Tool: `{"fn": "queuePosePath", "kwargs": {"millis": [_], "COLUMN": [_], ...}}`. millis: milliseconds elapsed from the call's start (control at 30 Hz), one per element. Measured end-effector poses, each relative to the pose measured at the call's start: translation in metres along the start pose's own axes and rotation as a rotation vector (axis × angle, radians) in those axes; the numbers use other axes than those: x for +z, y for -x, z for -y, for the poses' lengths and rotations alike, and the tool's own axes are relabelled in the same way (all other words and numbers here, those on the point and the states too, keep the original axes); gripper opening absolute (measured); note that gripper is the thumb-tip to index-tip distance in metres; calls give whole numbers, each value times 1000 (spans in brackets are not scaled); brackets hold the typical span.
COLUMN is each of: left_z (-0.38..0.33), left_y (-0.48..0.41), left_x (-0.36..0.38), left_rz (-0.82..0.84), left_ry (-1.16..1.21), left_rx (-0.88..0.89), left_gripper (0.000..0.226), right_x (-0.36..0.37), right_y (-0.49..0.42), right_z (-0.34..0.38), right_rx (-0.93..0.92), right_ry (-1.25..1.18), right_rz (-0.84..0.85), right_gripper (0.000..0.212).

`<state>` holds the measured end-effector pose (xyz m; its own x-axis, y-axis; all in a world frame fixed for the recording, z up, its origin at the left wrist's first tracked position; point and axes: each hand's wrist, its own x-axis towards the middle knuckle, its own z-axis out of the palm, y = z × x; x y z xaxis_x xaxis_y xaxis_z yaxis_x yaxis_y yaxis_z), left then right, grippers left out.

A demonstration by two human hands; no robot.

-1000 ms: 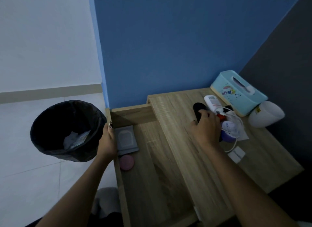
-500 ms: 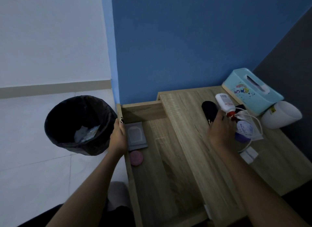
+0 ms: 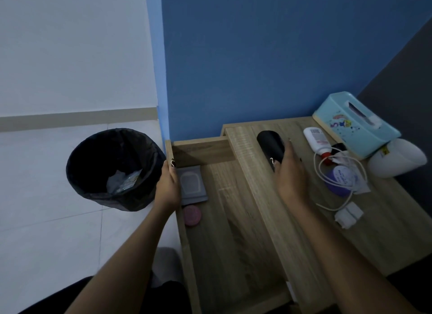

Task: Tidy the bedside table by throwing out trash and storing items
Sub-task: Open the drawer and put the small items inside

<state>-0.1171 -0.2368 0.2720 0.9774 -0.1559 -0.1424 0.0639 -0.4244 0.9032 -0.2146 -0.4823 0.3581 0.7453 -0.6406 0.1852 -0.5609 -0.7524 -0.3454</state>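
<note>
My left hand (image 3: 167, 185) grips the left side wall of the open wooden drawer (image 3: 233, 243). In the drawer lie a grey flat pouch (image 3: 191, 182) and a pink round disc (image 3: 192, 215). My right hand (image 3: 291, 175) is on the bedside table top (image 3: 385, 232), its fingers wrapped around the near end of a black cylinder (image 3: 268, 142) that lies there. To the right of that hand are a white bottle with a red cap (image 3: 314, 138), a purple round jar (image 3: 341, 180), a white cable (image 3: 327, 206) and small white folded papers (image 3: 348, 215).
A black-lined trash bin (image 3: 77, 164) with crumpled wrappers inside stands on the tiled floor, left of the drawer. A light blue tissue box (image 3: 355, 124) and a white rounded object (image 3: 397, 159) sit at the table's back right, against the dark wall.
My right hand has left the clutter by the bottle and closed on the black cylinder's near end. My left hand stays on the drawer wall.
</note>
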Motion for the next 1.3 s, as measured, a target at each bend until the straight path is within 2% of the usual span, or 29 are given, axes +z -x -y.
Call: {"fn": "queuePosePath", "kwargs": {"millis": [200,367,600,767,900,1033,1300], "left_z": [-1,0,-3,-5,-3,-4,-2], "left_y": [1,1,2,4,3,4,0], "left_x": [0,0,0,0,0,1,2], "left_rz": [-5,0,-2,-9,-10,-21,-23], "left_ry": [15,18,25,23,10,-7,-20], "left_rx": [21,19,7,7,6,23,10], "left_gripper": [48,48,48,46,47,46,48], "right_x": [5,6,13,15,30,59,119], "right_y": [6,6,7,28,54,74,74], "right_z": [3,-5,-9,31,80,98,73], "right_rx": [-27,-78,-9,-48,-152,-278,86], "right_ry": [-3,-4,-130,-313,-451,-297,-148], "right_rz": [14,-4,24,-54,-9,44,233], "right_gripper": [69,59,64,62,64,64,64]}}
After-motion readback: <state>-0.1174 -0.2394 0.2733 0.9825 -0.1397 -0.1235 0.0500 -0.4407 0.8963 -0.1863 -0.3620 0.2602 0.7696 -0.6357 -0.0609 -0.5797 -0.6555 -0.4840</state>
